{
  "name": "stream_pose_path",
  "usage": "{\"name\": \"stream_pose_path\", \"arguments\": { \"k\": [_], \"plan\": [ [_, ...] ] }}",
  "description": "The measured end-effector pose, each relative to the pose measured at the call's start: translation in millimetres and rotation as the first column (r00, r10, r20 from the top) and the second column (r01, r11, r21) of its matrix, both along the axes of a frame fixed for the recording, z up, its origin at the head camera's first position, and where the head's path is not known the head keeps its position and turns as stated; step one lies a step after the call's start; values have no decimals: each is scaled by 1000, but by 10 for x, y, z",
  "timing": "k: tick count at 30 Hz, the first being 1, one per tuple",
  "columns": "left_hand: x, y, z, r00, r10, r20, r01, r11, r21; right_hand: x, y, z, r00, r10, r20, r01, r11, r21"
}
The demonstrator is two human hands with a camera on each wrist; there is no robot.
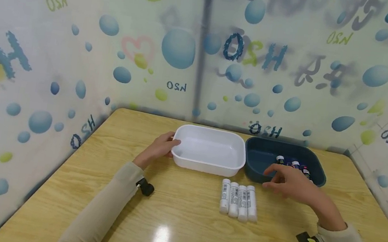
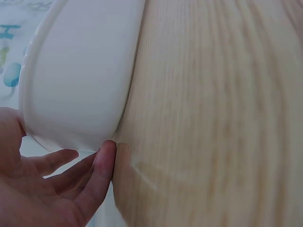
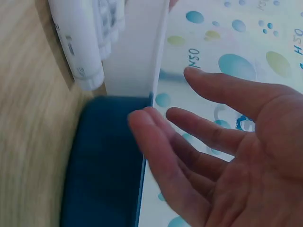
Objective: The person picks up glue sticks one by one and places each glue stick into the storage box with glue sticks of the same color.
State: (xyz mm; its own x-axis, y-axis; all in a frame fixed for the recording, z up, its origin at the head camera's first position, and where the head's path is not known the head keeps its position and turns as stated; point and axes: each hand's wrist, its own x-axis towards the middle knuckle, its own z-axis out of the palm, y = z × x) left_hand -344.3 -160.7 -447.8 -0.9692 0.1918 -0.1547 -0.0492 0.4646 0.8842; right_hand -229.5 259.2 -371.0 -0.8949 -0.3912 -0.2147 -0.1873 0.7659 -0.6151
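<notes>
At the left end of a white plastic tub, my left hand grips the wall. Its thumb lies over the rim, and its fingers are against the outside, low by the table. My right hand hovers at the front edge of a dark blue tub, fingers relaxed and apart, holding nothing. In the right wrist view, the blue tub's wall shows behind the fingertips. Several small bottles with white caps lie in the blue tub's right part, partly hidden by my right hand.
Several white tubes lie side by side on the wooden table, just in front of the tubs. The two tubs stand end to end near the table's back edge. Behind them hangs a printed curtain with bubble patterns.
</notes>
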Motion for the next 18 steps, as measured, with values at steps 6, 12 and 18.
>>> {"name": "stream_pose_path", "arguments": {
  "k": [6,12,18],
  "plan": [
    [8,-7,0,1000,2,-1,-2,1000,5,77,-72,-131,992,31,120,-23,997,-67],
    [16,-8,-6,1000,-1,-4,1,1000,-4,71,-127,-253,973,4,232,21,994,-104],
    [15,-1,-8,1000,-5,-15,5,1000,-4,79,-152,-302,964,13,266,18,993,-114]
  ]
}}
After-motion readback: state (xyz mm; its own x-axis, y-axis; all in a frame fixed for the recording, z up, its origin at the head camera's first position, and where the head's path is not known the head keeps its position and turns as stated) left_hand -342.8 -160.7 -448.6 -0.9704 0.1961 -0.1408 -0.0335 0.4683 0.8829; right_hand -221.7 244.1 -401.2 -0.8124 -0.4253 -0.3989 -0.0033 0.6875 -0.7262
